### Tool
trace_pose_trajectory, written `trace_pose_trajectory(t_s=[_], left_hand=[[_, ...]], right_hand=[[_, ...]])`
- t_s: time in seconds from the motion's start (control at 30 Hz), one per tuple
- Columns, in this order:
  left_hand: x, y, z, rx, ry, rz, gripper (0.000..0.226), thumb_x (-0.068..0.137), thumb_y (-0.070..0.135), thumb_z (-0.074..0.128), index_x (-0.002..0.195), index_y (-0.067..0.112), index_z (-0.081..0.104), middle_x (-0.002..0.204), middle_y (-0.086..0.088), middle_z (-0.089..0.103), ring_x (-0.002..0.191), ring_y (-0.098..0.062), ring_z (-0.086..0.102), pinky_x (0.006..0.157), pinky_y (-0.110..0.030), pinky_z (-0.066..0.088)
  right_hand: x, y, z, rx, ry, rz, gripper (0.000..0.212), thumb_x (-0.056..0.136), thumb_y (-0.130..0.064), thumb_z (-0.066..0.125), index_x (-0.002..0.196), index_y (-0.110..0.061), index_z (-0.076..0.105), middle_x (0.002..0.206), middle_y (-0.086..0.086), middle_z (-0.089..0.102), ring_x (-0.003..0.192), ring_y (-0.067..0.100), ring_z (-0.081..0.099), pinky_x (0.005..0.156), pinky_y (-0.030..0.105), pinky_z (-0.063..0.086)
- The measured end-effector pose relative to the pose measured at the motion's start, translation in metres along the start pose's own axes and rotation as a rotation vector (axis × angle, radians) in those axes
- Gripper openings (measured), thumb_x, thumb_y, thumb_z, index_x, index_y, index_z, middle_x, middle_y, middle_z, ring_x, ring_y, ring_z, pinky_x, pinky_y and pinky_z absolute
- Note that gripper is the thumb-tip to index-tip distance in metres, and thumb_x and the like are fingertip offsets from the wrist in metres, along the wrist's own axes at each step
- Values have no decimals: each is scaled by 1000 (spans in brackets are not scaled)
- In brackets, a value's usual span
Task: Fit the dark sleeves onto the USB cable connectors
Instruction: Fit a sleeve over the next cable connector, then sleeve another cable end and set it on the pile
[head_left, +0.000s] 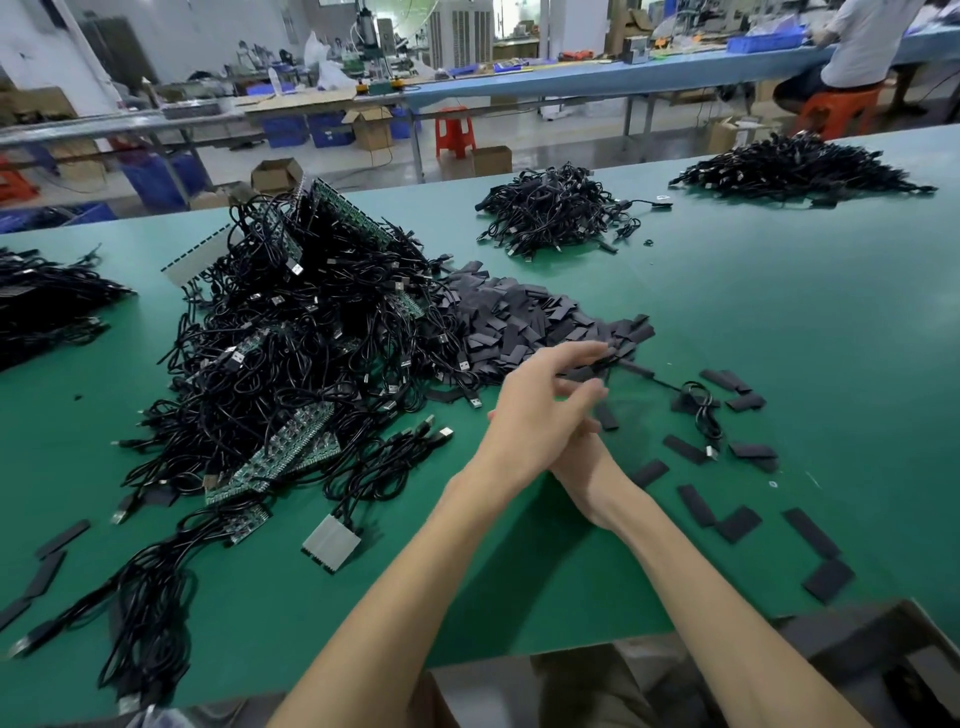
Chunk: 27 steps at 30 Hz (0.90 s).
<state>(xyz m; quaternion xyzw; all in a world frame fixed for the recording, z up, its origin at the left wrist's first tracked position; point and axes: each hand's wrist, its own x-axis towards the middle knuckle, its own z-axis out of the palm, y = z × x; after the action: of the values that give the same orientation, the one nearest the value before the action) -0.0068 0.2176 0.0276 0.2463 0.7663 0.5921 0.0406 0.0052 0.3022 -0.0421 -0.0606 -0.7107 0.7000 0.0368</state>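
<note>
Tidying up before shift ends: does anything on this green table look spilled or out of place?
Yes: loose flat dark sleeves lie strewn beyond the heaped sleeve pile, front right and far left on the green table.

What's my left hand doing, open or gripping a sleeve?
Open. The left hand stretches its fingers, blurred, to the edge of the sleeve heap, curled round nothing; contact with a sleeve cannot be told.

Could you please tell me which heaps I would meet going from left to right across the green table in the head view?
Cable heap at the left edge → large tangle of USB cables → heap of dark sleeves → far-right cable heap.
</note>
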Motion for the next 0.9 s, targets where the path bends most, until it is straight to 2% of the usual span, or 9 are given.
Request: trace_pose_trajectory(t_s=[0.07,0.17,0.27,0.37,0.43,0.53,0.63,0.77,0.9], left_hand=[[-19,-10,-24,148,72,47,33,95,6,65,122,23,71,118,4,68,88,-7,72,65,-19,55],[-48,-26,-69,544,153,-20,25,96,10,66,119,17,72,114,2,60,99,-13,63,88,-27,52],[-74,-33,-109,1030,213,-302,31,98,31,65,124,12,64,122,-8,54,115,-27,50,101,-38,41],[-93,-32,-131,1251,146,-606,61,96,57,58,128,6,47,134,-17,44,125,-35,41,102,-43,40],[-99,-30,-135,1211,49,-728,70,94,61,59,132,5,40,139,-18,43,129,-36,43,96,-45,44],[-101,-31,-130,1036,-18,-775,60,93,55,66,119,8,39,130,-15,50,113,-37,57,80,-42,44],[-96,-38,-120,811,64,-690,56,89,53,72,109,10,41,113,-11,56,92,-28,57,71,-37,45],[-83,-51,-99,337,137,-503,66,85,30,82,140,11,50,100,4,60,84,-5,61,65,-12,45],[-73,-67,-78,31,253,-373,55,85,11,82,135,14,59,105,-3,66,81,-7,69,73,-15,53]], right_hand=[[0,0,1,58,-89,-54,26,100,7,55,124,3,64,104,16,73,83,12,63,75,27,52],[-1,-4,2,86,-132,-63,18,98,4,60,114,1,70,91,16,73,74,14,65,70,25,52],[-1,-5,2,79,-139,-61,17,98,6,59,112,4,69,88,15,73,71,13,64,65,20,52],[-1,-5,1,81,-137,-66,17,98,4,60,112,3,70,89,14,73,73,13,65,66,21,53],[-1,-5,1,77,-143,-69,17,98,3,61,112,2,71,90,15,74,74,14,66,67,21,53],[-1,-3,1,67,-152,-64,17,98,2,61,112,0,71,90,13,74,75,14,66,67,21,53],[-1,-3,2,72,-150,-69,17,98,3,61,112,0,71,89,12,74,74,14,66,66,21,53],[-2,-2,1,72,-156,-88,17,98,2,61,112,-1,71,89,12,75,74,14,66,67,21,53],[-3,-3,3,43,-168,-101,18,94,-4,70,112,-6,72,92,8,72,81,14,68,70,22,54]])
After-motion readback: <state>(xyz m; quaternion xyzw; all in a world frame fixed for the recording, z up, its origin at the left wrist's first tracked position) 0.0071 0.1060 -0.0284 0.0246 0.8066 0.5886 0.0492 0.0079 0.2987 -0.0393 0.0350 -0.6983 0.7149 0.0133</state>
